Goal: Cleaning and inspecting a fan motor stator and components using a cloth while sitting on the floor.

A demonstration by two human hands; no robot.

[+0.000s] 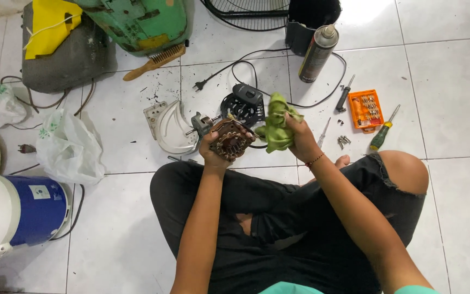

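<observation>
A round motor stator (229,140), brown with copper windings, is held up in the closed left hand (211,149) above the crossed legs; a crumpled green cloth (274,128) is bunched in the closed right hand (300,139) and pressed to the stator's right side. Just beyond, on the tiled floor (452,81), a black motor housing (243,106) and a white curved cover (171,128) are laid; loose screws (344,141) are scattered near an orange bit case (366,110), with a green-handled screwdriver (383,133) just beside them; a spray can (318,53) is stood upright further off.

The thin winding wire could be snagged or nicked if the cloth is dragged hard across it; the stator could be dropped onto the tiles should the one-handed grip slip; the screws, left loose beside the knee, could be kicked away and lost; the spray can could be toppled by the black cable (257,60) looped round it.
</observation>
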